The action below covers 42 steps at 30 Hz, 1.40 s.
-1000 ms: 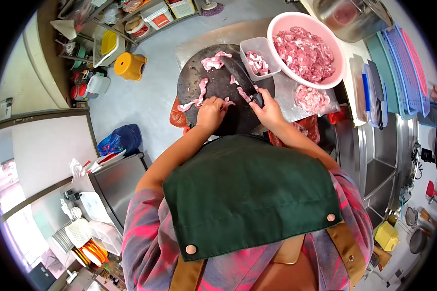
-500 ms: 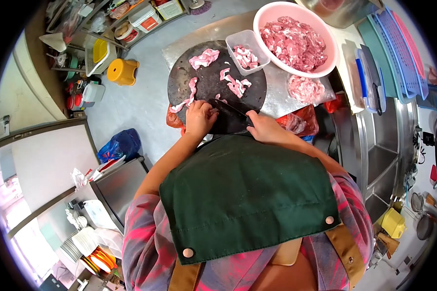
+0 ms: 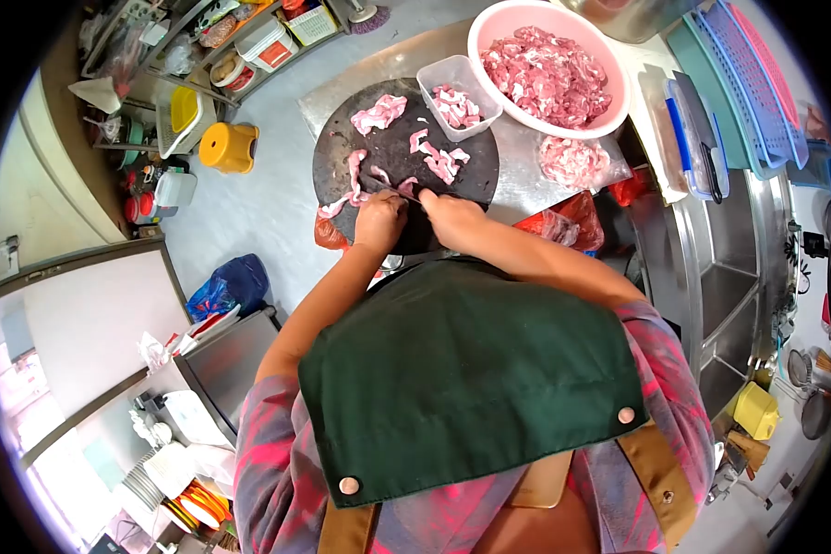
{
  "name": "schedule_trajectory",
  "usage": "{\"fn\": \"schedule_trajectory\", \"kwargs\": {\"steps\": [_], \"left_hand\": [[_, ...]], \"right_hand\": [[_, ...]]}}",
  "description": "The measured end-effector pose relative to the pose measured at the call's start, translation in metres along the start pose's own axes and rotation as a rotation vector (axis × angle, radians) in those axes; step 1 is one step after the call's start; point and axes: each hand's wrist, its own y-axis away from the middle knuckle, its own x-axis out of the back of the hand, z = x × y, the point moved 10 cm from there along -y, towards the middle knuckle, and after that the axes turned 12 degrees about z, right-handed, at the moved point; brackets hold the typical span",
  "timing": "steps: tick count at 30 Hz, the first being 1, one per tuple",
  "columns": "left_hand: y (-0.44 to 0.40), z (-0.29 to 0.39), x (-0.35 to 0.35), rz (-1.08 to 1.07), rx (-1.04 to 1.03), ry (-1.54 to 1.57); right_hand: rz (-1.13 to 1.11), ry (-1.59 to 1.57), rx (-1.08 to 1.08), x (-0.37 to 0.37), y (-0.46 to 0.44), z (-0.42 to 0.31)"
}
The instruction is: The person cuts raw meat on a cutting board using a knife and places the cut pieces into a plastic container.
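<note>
A round dark chopping board (image 3: 342, 138) lies in front of me with several pieces of raw meat on it. My left hand (image 3: 381, 220) is closed at its near edge, fingers curled against a strip of meat (image 3: 408, 186). Beside it, my right hand (image 3: 454, 222) grips a knife (image 3: 399, 193), whose dark blade points left past my left fingers and is partly hidden. A long strip (image 3: 353, 175) lies left of the blade. Farther back are a larger piece (image 3: 379, 113) and some cut bits (image 3: 443, 163). A clear plastic container (image 3: 480, 78) holding meat pieces rests on the board.
A pink basin (image 3: 619, 102) full of meat stands at the back right of the metal table (image 3: 526, 175), near a pale meat heap (image 3: 572, 162). Red plastic bags (image 3: 572, 222) are at the right. A yellow stool (image 3: 228, 148) stands on the floor at left.
My right hand has moved left, close to my left hand, with the knife. The blade now reaches farther left over the meat. The whole view has shifted slightly.
</note>
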Motion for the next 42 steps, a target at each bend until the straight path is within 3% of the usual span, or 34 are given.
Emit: {"fn": "schedule_trajectory", "kwargs": {"steps": [3, 5, 7, 8, 11, 12, 15, 16, 23, 26, 29, 34, 38, 39, 42], "left_hand": [[0.001, -0.012, 0.008, -0.013, 0.178, -0.021], [0.005, -0.02, 0.006, -0.013, 0.235, 0.184], [0.001, -0.011, 0.024, 0.043, 0.274, 0.333], [0.002, -0.007, 0.034, 0.119, 0.127, 0.158], [0.008, -0.002, 0.06, 0.113, 0.256, -0.068], [0.009, 0.003, 0.067, 0.178, 0.207, -0.079], [0.033, -0.029, 0.035, -0.006, 0.486, 0.156], [0.031, -0.02, 0.04, 0.05, 0.385, 0.145], [0.037, -0.002, 0.033, -0.098, 0.144, 0.116], [0.042, 0.008, 0.053, -0.054, 0.074, 0.093], [0.055, -0.009, 0.055, -0.003, 0.09, 0.077], [0.039, -0.02, 0.069, 0.121, 0.249, 0.061], [0.002, 0.018, 0.051, 0.138, -0.041, 0.158], [-0.006, 0.029, 0.038, 0.051, -0.081, 0.143], [-0.017, 0.035, 0.011, -0.019, -0.054, -0.084]], "right_hand": [[-0.005, 0.023, 0.051, 0.007, 0.039, 0.022], [-0.03, 0.013, 0.011, 0.004, 0.051, 0.04], [0.079, -0.037, -0.012, 0.019, 0.046, 0.044], [0.117, -0.051, -0.064, 0.024, 0.042, 0.048], [0.092, -0.097, -0.068, 0.038, 0.039, 0.034], [0.068, -0.088, -0.029, 0.034, 0.039, 0.031], [-0.052, -0.099, 0.015, 0.014, 0.047, 0.026], [-0.031, -0.115, 0.014, 0.013, 0.047, 0.025], [0.125, 0.048, -0.069, 0.016, 0.039, 0.038], [0.214, 0.071, -0.107, 0.032, 0.035, 0.065], [0.142, 0.099, -0.127, 0.044, 0.033, 0.069], [0.206, -0.025, -0.153, 0.065, 0.041, 0.059], [0.307, -0.118, -0.128, 0.071, 0.058, 0.055], [0.286, -0.104, -0.109, 0.068, 0.061, 0.052], [0.27, -0.106, -0.054, 0.064, 0.069, 0.046]]}}
